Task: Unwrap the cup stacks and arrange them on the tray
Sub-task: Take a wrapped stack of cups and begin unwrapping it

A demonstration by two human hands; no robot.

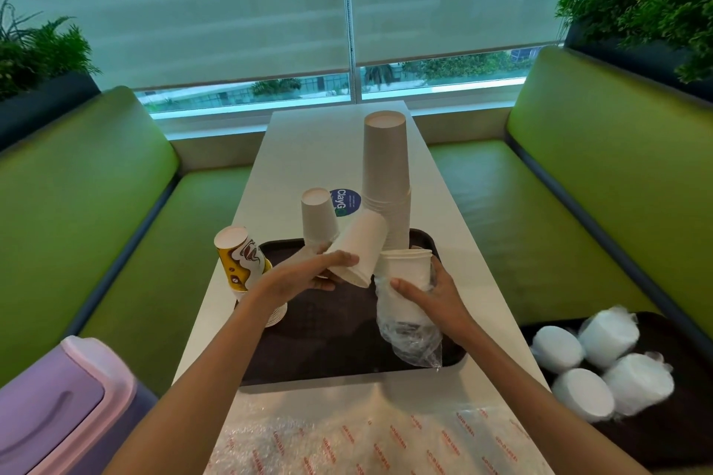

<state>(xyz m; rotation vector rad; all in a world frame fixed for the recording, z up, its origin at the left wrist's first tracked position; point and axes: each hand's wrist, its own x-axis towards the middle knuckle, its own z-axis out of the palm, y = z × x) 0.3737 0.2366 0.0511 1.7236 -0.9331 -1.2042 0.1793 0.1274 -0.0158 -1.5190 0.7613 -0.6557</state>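
Note:
A dark brown tray (328, 339) lies on the white table (308, 135). My left hand (324, 274) grips a tilted short stack of white cups (360, 247) above the tray. My right hand (432, 293) holds an upright white cup stack (407, 266) still partly sheathed in clear plastic wrap (413, 339) that hangs down onto the tray. A tall upside-down white stack (386, 173) and a shorter upside-down one (318, 218) stand at the tray's far side. A yellow printed stack (243, 262) leans at the tray's left edge.
A second dark tray (690, 324) on the right green bench holds several wrapped white cup stacks (602, 370). Printed bubble-wrap sheet (366, 440) covers the table's near end. A purple lidded bin (65, 405) stands at the lower left. Green benches flank the table.

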